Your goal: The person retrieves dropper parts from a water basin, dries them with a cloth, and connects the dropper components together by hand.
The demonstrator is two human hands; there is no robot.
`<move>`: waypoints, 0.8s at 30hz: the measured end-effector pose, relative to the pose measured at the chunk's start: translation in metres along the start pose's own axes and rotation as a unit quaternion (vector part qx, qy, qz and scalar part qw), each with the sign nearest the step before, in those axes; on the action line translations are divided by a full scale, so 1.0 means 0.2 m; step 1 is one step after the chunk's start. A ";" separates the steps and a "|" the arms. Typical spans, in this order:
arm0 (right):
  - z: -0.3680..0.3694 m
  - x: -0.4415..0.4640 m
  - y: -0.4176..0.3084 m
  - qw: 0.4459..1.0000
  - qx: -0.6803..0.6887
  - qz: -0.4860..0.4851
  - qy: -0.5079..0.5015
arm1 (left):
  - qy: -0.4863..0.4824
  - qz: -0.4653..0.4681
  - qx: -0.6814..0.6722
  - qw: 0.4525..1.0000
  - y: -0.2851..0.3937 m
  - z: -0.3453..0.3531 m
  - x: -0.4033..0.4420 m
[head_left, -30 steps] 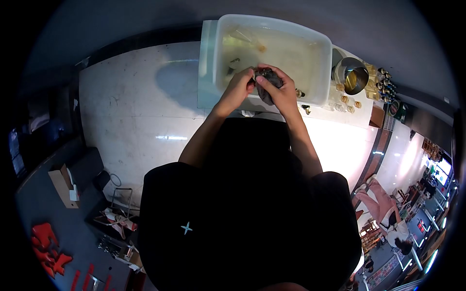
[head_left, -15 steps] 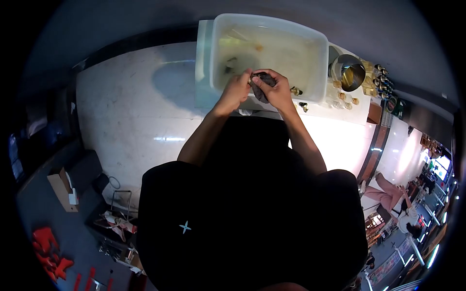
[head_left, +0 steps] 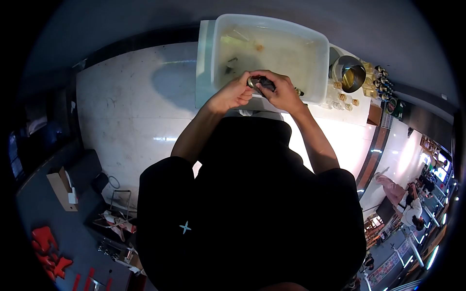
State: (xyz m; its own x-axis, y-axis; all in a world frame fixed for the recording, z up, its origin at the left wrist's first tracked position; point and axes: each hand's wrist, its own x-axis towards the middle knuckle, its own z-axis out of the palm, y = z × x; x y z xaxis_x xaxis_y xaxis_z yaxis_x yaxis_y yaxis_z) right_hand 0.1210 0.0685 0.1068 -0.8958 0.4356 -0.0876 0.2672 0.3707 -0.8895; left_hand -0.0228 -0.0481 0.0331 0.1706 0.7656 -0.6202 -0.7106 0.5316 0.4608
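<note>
Over the near rim of a white plastic tub [head_left: 326, 63] holding cloudy water, my two hands meet. My left hand [head_left: 232, 93] is closed around a small round piece with a gold rim [head_left: 250, 82]; the rest of it is hidden by my fingers. Dark grey cloth [head_left: 266, 83] is bunched in my right hand [head_left: 284, 94], pressed against the gold-rimmed piece. Inside the tub, small dark pieces [head_left: 230, 68] and an orange-brown bit [head_left: 259, 48] lie in the water. A small dark and gold fitting [head_left: 299, 91] shows beside my right hand.
Right of the tub stand a metal bowl [head_left: 356, 69], several clear glass pieces with gold rims [head_left: 345, 100] and bottles with dark tops [head_left: 381, 82]. The pale table [head_left: 126, 97] stretches left. A person in pink trousers [head_left: 392, 189] is at the far right.
My hands have turned and my right hand has shifted slightly right and down. The gold rim now shows, while less of the cloth is visible. The person in the background has shifted.
</note>
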 end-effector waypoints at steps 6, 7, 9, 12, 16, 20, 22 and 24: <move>-0.03 -0.02 0.05 0.994 -0.106 -0.021 0.016 | -0.037 -0.044 -0.060 0.997 0.07 0.03 -0.01; -0.02 -0.02 0.06 0.995 -0.090 -0.016 0.043 | -0.037 -0.044 -0.076 0.995 0.09 0.04 -0.02; 0.00 -0.04 0.07 0.993 0.033 0.028 0.111 | -0.029 -0.047 -0.083 0.995 0.12 0.05 -0.02; 0.02 -0.03 0.14 0.967 0.174 0.033 0.181 | 0.003 -0.020 -0.108 0.994 0.11 0.04 0.00; 0.05 -0.06 0.10 0.936 0.280 0.061 0.205 | 0.004 0.028 -0.132 0.991 0.05 0.01 0.06; 0.15 0.00 0.07 0.950 0.230 0.052 0.206 | 0.071 0.053 -0.161 0.983 -0.04 0.12 0.11; 0.19 0.02 0.11 0.949 0.234 0.060 0.203 | 0.086 0.032 -0.189 0.978 -0.05 0.12 0.14; 0.18 0.03 0.13 0.963 0.145 0.052 0.222 | 0.084 0.031 -0.204 0.975 -0.05 0.12 0.17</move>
State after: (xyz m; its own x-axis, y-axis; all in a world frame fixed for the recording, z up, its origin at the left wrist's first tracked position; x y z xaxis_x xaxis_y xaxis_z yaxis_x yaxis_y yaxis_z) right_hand 0.1094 0.0521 0.0667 -0.6128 0.7893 -0.0393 0.1780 0.0895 -0.9799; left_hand 0.0064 -0.0192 0.0231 0.0289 0.7028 -0.7108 -0.9345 0.2713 0.2303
